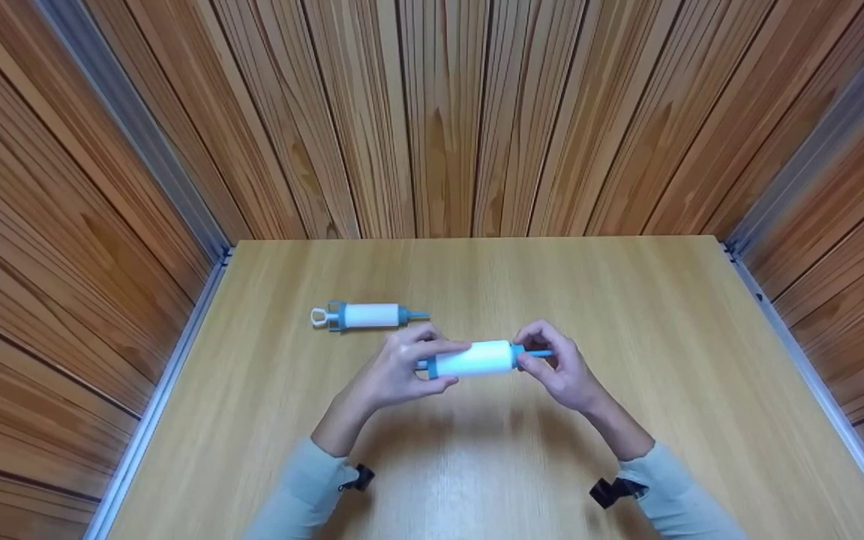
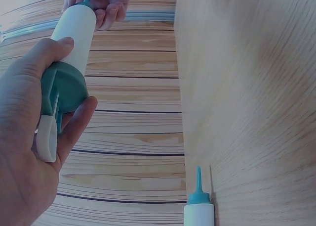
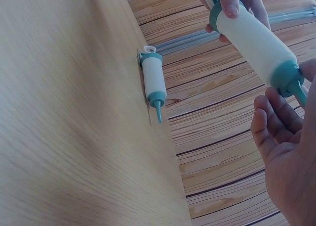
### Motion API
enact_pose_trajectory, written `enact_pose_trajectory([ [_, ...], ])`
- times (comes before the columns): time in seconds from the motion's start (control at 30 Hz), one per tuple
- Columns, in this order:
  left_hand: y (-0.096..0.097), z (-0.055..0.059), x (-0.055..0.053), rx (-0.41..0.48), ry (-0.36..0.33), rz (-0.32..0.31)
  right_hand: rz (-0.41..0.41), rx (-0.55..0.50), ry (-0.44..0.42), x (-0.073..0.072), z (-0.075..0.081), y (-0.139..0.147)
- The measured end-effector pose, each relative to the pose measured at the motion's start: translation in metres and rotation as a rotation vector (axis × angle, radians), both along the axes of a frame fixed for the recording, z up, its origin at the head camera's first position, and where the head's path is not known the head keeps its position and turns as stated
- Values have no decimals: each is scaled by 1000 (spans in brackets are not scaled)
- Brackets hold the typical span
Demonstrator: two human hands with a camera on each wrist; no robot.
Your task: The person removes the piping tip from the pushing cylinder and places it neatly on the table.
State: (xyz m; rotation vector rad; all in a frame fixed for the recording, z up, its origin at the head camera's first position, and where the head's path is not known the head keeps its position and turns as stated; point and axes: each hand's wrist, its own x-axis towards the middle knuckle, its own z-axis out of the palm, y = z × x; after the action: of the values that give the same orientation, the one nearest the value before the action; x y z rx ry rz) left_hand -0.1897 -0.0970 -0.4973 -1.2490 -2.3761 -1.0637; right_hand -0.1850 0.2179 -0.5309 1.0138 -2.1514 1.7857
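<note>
A large syringe (image 1: 481, 358) with a white barrel, teal end pieces and a thin teal nozzle is held level above the table. My left hand (image 1: 408, 366) grips its rear end, thumb and fingers on opposite sides. In the left wrist view the teal flange (image 2: 69, 87) and a white ring handle (image 2: 47, 139) lie inside that palm. At the front, my right hand (image 1: 561, 369) pinches the teal collar (image 3: 285, 76) at the nozzle's base between thumb and fingers. A second, similar syringe (image 1: 372, 315) lies on the table beyond the left hand, nozzle pointing right.
The light wooden table (image 1: 289, 420) extends around both hands. Slatted wood walls (image 1: 439, 120) stand at the back and sides, with metal rails (image 1: 154, 412) along the table's side edges. Small black devices (image 1: 357, 478) sit at both wrists.
</note>
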Motion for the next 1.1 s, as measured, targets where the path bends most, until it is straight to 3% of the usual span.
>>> enact_pose_trajectory([
  [0.4, 0, 1, -1, -4, 14, -4, 16, -3, 64, 0, -1, 0],
  [0.73, -1, 1, 0, 6, 17, -12, 9, 23, -26, 2, 1, -1],
  [1.1, -2, 3, 0, 0, 27, -13, 21, 11, -36, 2, 3, -1],
])
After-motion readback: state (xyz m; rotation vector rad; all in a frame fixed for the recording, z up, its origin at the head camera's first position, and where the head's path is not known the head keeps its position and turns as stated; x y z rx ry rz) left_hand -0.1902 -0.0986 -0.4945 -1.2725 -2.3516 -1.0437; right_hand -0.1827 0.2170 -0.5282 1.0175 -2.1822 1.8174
